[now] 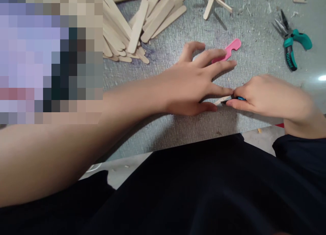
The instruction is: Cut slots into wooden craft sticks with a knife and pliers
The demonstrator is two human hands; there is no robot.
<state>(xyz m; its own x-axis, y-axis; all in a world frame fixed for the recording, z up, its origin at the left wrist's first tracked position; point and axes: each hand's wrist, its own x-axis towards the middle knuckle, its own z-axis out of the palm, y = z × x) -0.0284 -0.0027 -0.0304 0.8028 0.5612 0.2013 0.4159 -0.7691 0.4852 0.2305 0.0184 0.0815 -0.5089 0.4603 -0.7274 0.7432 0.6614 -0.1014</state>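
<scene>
My left hand lies palm down on the table, its fingers spread. Its thumb and index fingertip touch a small piece of wooden stick and hold it against the tabletop. My right hand is closed on a knife with a blue and black handle; its dark blade meets the stick. Much of the knife is hidden inside the fist. Partly under my left fingers is a pink plastic piece with a notch in its edge.
A heap of wooden craft sticks spreads over the back left of the grey textured table. Crossed sticks stand at the back. Teal-handled pliers lie on the right among small scraps. The table's front edge runs close to my lap.
</scene>
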